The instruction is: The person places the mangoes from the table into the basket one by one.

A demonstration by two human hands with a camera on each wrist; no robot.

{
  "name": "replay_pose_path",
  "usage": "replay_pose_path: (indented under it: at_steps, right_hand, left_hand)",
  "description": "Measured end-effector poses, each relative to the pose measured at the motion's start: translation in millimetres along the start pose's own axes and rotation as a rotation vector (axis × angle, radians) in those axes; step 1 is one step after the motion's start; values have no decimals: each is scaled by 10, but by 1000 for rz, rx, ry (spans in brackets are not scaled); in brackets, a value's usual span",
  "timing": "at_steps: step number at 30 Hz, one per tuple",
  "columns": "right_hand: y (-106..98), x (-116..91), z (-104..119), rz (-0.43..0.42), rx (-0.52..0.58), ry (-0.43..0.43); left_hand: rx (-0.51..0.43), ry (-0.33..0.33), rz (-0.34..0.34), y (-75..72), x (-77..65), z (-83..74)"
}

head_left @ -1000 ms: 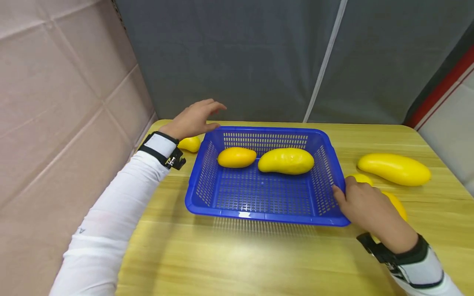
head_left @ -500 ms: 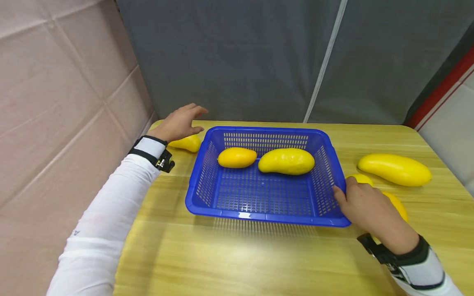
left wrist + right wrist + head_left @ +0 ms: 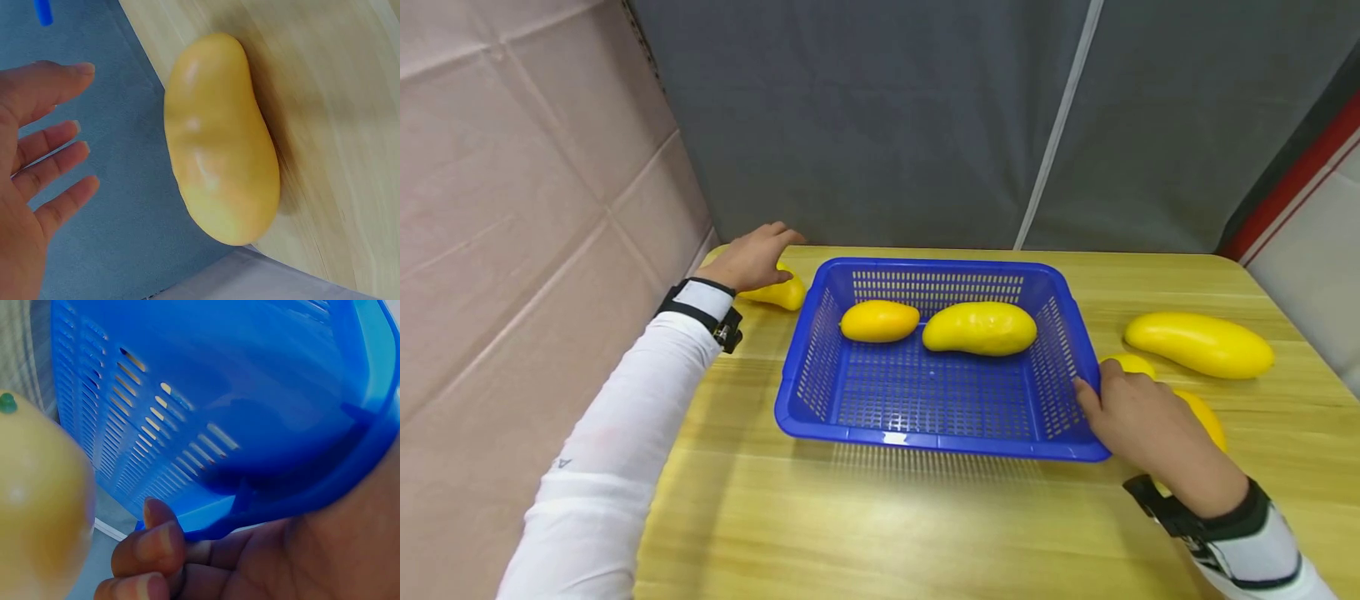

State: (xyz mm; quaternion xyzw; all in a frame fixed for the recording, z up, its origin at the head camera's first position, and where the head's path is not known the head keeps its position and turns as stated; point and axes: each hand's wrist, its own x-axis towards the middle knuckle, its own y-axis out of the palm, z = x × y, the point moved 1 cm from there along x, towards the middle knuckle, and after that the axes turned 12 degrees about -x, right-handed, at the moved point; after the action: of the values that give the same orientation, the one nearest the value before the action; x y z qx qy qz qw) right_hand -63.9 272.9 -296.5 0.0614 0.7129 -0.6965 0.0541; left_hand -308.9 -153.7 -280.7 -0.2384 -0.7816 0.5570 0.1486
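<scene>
My left hand (image 3: 751,260) reaches over a yellow mango-like fruit (image 3: 781,293) left of the blue basket (image 3: 940,443). In the left wrist view, the fingers (image 3: 56,165) are extended and a gap separates them from the fruit. My right hand (image 3: 1150,429) grips the basket's right rim near its front corner; the right wrist view shows its fingers curled at the rim's underside. Inside the basket lie a small orange-yellow mango (image 3: 880,321) and a larger, bumpy yellow fruit (image 3: 980,327), side by side toward the back.
Right of the basket lies a long yellow fruit (image 3: 1198,344). Two more yellow fruits, one round-looking (image 3: 1129,363) and one orange-yellow (image 3: 1204,417), are partly behind my right hand. A grey curtain (image 3: 865,125) hangs behind the wooden table (image 3: 880,525); a pinkish covering (image 3: 535,208) lines the left.
My left hand has moved left and down, from the basket's back left corner to over the fruit beside it. The right hand and basket stay in place.
</scene>
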Motion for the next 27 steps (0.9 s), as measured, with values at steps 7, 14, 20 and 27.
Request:
replay_pose_path:
  at_steps: [7,14,20,27]
  right_hand:
    - [6,-5,13,-4,-2,-1]
    - [0,0,26,-14,-5,0]
    - [1,3,18,-11,-5,3]
    - [12,17,29,0,-8,3]
  left_hand:
    - [32,-26,29,70,-22,138]
    - [70,-37,24,106,-58,269]
    - [63,-61,31,155,-43,319]
    - [63,-54,18,259,-50,386]
